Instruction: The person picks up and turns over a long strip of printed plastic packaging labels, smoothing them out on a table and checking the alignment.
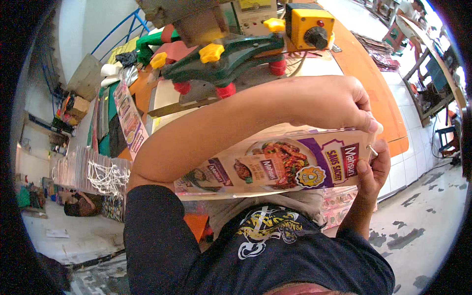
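Standing at an orange worktable [378,93], a person in a dark printed shirt holds a long printed cardboard sheet [280,164] level across the chest, food pictures facing up. The left hand [339,103] reaches across from the left shoulder, its forearm lying along the top edge of the sheet, and its fingers pinch the sheet's right end from above. The right hand [371,172] comes up from below and grips the same end, thumb on the printed face; a small metal pin [372,150], possibly a rivet or eyelet, shows between the two hands, though its exact hold is hard to make out. Both hands are closed on the sheet.

Just beyond the sheet, a green-armed press machine [226,59] with yellow knobs and red feet stands on the table, with a yellow control box [309,24] beside it. To the left, a stack of flat printed sheets with white cord handles [93,172] stands upright. Another person [410,10] works at a bench in the far right corner.
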Demonstrator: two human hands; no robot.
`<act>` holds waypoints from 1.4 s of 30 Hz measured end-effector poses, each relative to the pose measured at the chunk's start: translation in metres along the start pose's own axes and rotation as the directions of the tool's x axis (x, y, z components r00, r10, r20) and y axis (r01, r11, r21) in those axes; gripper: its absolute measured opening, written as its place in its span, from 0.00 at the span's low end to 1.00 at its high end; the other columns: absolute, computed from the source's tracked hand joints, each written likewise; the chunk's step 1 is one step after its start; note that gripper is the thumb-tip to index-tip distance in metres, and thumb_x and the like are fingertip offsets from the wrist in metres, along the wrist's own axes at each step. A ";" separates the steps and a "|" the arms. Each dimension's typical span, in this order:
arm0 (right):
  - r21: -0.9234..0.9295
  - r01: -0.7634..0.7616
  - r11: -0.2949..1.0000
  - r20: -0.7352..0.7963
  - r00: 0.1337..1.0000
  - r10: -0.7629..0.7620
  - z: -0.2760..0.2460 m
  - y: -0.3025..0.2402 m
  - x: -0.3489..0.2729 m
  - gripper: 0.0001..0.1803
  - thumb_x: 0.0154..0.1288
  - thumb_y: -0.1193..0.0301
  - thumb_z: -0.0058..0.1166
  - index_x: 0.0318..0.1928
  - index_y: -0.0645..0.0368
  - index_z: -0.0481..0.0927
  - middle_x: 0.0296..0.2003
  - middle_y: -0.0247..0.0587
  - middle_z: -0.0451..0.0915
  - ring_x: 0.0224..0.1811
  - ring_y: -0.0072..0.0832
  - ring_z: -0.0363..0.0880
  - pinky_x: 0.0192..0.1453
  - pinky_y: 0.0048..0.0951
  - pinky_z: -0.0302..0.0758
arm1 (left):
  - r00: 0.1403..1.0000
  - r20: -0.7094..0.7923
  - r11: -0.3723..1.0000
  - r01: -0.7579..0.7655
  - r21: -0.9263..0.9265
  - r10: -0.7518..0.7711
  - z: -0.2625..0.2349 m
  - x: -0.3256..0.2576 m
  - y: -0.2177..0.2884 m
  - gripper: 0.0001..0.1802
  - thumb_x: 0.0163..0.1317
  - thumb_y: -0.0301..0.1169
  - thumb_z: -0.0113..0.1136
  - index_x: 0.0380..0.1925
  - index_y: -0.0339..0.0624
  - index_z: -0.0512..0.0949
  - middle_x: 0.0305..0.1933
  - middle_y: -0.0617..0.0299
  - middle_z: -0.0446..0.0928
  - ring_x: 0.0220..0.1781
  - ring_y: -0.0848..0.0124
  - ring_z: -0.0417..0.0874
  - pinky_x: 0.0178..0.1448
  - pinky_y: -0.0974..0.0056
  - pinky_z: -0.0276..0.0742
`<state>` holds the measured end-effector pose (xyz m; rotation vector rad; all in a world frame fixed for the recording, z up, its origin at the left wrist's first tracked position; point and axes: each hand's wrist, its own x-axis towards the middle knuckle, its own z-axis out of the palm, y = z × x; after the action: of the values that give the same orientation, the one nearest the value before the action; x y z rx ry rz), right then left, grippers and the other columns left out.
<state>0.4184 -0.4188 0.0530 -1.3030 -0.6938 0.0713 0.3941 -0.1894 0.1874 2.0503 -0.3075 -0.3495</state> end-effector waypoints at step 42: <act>-0.011 -0.350 0.937 0.393 0.860 0.326 0.006 -0.032 0.035 0.23 0.75 0.64 0.56 0.64 0.64 0.74 0.48 0.43 0.84 0.51 0.24 0.80 0.55 0.30 0.78 | 0.984 0.117 0.815 0.174 -0.552 -0.131 0.009 0.021 -0.024 0.13 0.71 0.39 0.64 0.40 0.40 0.77 0.36 0.64 0.81 0.35 0.79 0.81 0.39 0.72 0.78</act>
<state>0.4324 -0.4078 0.0969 -1.3544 -0.7829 0.6521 0.4119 -0.1932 0.1596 1.4790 -0.0641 -0.5456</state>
